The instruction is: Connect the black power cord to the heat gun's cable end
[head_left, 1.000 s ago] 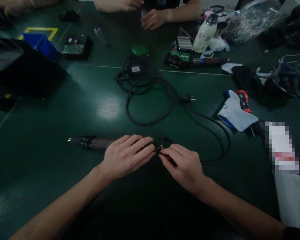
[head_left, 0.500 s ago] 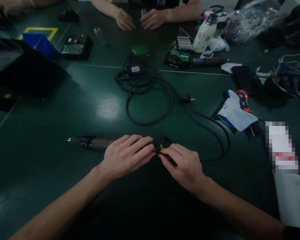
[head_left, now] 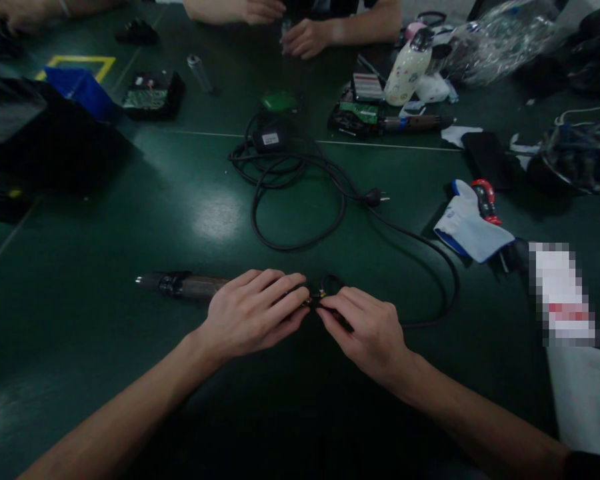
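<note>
Stiff, probably light tool [head_left: 180, 285]: left hand [head_left: 253, 310] wraps its rear barrel, best hold there; right hand [head_left: 365, 327] pinches floppy cord [head_left: 430, 267] at tool's rear.

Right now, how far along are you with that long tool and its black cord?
Done, it seems: the plug lies unplugged on the table. In hand: the left hand grips the rear end of the rod-shaped tool and the right hand pinches the black cord there, with coppery wire ends showing between the hands. Left, probably: that joint looks open, not yet closed up.
</note>
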Demonstrator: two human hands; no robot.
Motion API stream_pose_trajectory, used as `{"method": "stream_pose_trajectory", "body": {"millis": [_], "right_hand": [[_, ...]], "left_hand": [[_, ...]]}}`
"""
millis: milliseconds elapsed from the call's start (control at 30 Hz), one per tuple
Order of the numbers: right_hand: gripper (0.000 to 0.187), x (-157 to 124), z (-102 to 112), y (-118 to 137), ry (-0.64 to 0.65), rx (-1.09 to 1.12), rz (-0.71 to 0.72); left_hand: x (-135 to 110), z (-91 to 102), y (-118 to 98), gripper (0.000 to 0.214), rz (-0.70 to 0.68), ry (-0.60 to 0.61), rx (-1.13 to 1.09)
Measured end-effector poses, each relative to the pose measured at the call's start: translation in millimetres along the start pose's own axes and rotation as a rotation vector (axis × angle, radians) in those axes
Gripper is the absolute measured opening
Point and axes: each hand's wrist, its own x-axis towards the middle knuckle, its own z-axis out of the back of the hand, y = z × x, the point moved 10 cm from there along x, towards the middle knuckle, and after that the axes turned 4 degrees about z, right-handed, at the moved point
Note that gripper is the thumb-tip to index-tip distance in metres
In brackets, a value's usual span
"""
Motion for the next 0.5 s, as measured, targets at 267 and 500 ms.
{"method": "stream_pose_trajectory", "body": {"millis": [267, 500], "right_hand": [[0.015, 0.1, -0.4, 0.0, 0.007, -0.003, 0.004], [0.015, 0.7, 0.3, 0.5, 0.006, -0.003, 0.002]], "left_hand": [[0.6, -0.3, 0.0, 0.025, 0.001, 0.009, 0.016], [1.2, -0.7, -0.3, 0.032, -0.005, 0.029, -0.021]]}}
